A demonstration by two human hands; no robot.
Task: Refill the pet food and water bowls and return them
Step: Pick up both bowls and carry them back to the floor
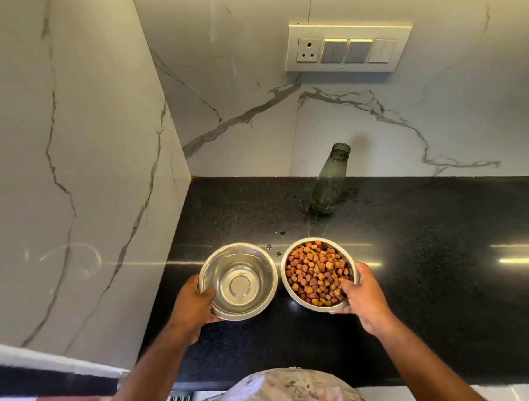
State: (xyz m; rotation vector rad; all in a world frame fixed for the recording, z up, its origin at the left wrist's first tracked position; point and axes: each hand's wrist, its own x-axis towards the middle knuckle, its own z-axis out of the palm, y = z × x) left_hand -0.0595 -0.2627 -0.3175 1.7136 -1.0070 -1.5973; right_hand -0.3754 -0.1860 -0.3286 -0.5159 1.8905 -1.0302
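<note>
At the lower centre of the frame, a person is gripping two steel bowls side by side, rims nearly touching, over a black speckled counter (pixel 413 300): the left hand (pixel 195 306) is curling its thumb over the rim of the water bowl (pixel 239 280), while the right hand (pixel 360 296) is clasping the food bowl (pixel 318 273), thumb resting on the heaped kibble (pixel 315 271). Filling is looking finished, judging by the full food bowl and what appears to be clear water in the other; returning both bowls to their place is remaining. Behind them, near centre frame, an uncapped, apparently empty green bottle (pixel 329 182) is standing among spilled droplets. White veined marble walls are meeting in a corner at upper left, with a switch panel (pixel 347 48) sitting at upper right.
</note>
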